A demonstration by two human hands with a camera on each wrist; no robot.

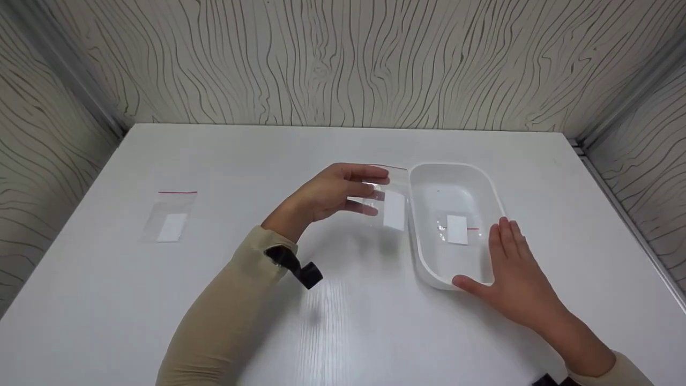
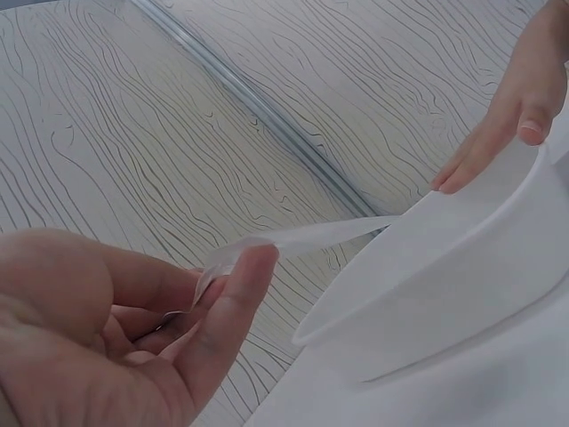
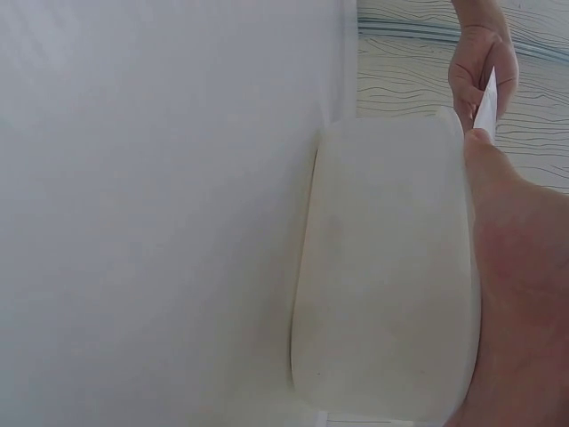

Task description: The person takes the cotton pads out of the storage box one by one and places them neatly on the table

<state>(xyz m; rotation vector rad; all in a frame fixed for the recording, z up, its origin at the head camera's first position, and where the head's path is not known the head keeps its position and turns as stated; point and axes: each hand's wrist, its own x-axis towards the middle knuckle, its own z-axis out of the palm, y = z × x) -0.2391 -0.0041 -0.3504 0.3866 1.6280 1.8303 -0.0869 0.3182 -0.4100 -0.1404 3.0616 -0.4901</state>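
Observation:
My left hand [image 1: 343, 190] pinches a clear zip-lock bag [image 1: 395, 210] between thumb and fingers. The bag has a white rectangular label and hangs raised beside the left rim of a white plastic tub [image 1: 423, 257]. Seen from the left wrist, the bag [image 2: 311, 236] is nearly edge-on, reaching from the fingertips toward the tub [image 2: 444, 276]. My right hand [image 1: 514, 279] rests on the tub's near right corner, its fingers straight along the right rim and its thumb on the near rim. Inside the tub lies another labelled clear bag [image 1: 457, 230] with a red strip.
A third clear bag [image 1: 171, 220] with a red strip and white label lies on the left of the white table [image 1: 241, 155]. Wood-patterned panels [image 1: 321, 64] stand behind the table and at both sides. A black wrist camera [image 1: 300, 271] sticks out from the left sleeve.

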